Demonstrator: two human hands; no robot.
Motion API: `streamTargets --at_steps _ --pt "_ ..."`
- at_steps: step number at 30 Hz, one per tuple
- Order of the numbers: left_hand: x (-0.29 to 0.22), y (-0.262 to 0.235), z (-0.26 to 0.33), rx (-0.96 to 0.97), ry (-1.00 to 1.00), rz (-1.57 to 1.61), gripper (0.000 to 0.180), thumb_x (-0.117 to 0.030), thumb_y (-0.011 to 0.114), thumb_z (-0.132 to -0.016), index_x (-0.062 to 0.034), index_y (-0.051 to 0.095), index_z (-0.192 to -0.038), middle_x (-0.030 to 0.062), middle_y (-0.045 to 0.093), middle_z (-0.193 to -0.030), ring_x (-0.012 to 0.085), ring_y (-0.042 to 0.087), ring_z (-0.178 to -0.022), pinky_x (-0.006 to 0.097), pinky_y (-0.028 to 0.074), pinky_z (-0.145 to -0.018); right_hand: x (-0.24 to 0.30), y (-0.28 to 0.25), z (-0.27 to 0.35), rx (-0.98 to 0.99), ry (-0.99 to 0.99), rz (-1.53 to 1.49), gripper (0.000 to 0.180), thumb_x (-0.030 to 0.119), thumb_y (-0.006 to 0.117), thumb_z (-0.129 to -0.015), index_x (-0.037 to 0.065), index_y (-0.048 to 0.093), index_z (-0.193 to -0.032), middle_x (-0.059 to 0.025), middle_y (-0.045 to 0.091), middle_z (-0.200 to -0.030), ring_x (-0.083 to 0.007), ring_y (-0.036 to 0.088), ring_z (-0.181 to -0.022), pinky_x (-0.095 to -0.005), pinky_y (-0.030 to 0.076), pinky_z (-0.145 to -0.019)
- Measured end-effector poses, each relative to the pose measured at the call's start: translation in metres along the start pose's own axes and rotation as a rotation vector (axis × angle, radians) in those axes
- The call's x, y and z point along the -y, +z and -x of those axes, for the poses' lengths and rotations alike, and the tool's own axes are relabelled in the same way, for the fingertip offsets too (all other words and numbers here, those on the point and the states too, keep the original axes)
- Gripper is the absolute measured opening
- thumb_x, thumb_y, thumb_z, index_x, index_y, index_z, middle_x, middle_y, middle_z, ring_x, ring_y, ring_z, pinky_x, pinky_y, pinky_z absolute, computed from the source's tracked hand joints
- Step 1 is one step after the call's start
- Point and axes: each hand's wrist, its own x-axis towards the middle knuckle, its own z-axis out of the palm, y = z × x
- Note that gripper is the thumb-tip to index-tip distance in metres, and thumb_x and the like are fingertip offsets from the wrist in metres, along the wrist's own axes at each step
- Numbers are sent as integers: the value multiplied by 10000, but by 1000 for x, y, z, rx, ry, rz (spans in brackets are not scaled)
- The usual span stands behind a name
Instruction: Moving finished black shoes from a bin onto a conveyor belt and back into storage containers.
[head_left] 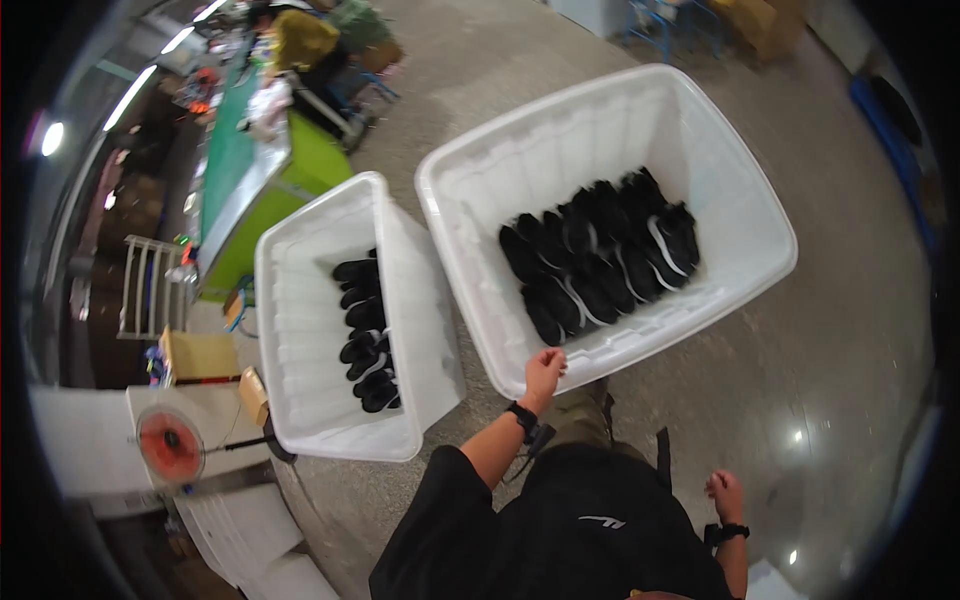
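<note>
My left hand (545,370) is over the near rim of a large white plastic bin (610,375), its fingers curled together. Nothing shows in it, and I cannot tell whether it touches the rim. Black shoes with white sole edges (600,245) stand in rows on the bottom of this bin. My right hand (726,492) hangs at my right side, away from the bins, fingers bent inward and no object visible in them. A second white bin (430,320) stands just to the left, with more black shoes (365,310) lined up inside.
A red-faced fan (170,445) stands at the left, near a white rack (152,290). Beyond it runs a green-topped workbench (232,160), with a person in a yellow top (305,42) at its far end. Blue stools (675,25) are at the back.
</note>
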Motion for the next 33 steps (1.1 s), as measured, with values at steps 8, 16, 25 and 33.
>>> streamTargets --at_steps 8,16,25,33 --pt "72 -154 190 -46 -175 10 180 -204 631 -945 -36 678 -900 0 614 -726 82 547 -612 235 447 -569 -73 45 -16 234 51 207 227 199 591 -949 -21 642 -952 -91 667 -798 -183 664 -693 -333 530 -622" --pt "197 -334 372 -480 -390 191 162 -173 639 -933 -13 658 -949 19 620 -753 114 585 -615 257 487 -538 -28 119 -37 273 9 185 191 173 602 -941 -12 629 -900 -103 650 -737 -189 636 -598 -330 519 -529" --pt "248 -459 496 -649 -408 396 208 -225 624 -966 -38 603 -1055 62 637 -875 168 637 -746 317 538 -625 18 273 2 293 -159 616 261 157 617 -924 -40 653 -758 -138 659 -676 -215 642 -560 -356 518 -521" --pt "344 -617 599 -911 -273 490 166 -191 611 -949 -35 643 -995 65 667 -836 151 635 -672 282 516 -573 78 563 134 711 -780 1051 407 422 665 -861 20 727 -869 -154 712 -770 -313 698 -771 -403 534 -727"
